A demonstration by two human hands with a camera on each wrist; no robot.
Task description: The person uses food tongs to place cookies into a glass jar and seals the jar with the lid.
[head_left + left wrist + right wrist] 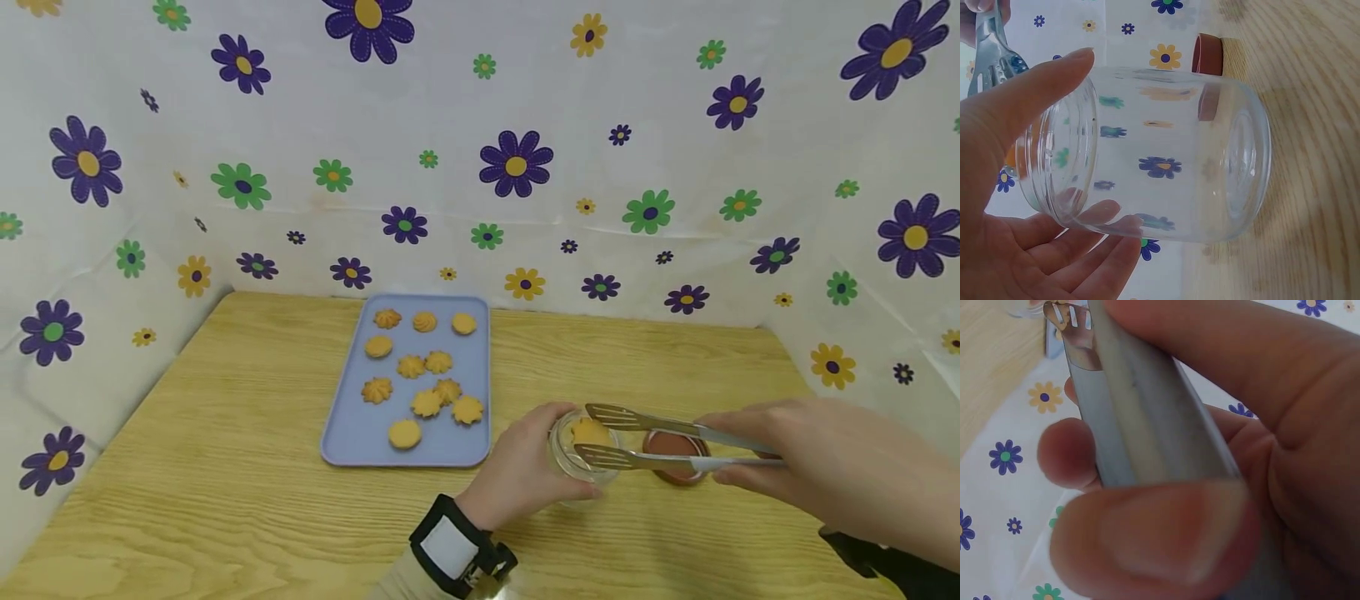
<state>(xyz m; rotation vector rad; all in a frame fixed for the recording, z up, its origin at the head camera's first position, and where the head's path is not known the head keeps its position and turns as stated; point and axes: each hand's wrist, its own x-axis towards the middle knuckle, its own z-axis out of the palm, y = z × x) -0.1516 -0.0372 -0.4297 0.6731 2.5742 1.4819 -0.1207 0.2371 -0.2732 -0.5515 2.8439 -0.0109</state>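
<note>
My left hand [521, 467] is wrapped round a clear glass jar [1166, 137], thumb on one side and fingers on the other. The jar's body looks see-through and bare inside in the left wrist view. My right hand [825, 450] grips metal tongs [678, 463] with slotted ends. Those ends are over the jar's mouth, with a golden cookie [590, 432] between them; whether both ends touch it I cannot tell. Close-up in the right wrist view, the thumb and fingers press on the grey tong handles [1166, 419].
A blue tray [345, 442] with several cookies [405, 433] lies left of the jar. Right of the jar, partly under the tongs, sits a reddish-brown lid [671, 444] on the wooden table [225, 467]. A flower-patterned cloth [420, 108] stands behind and at the sides.
</note>
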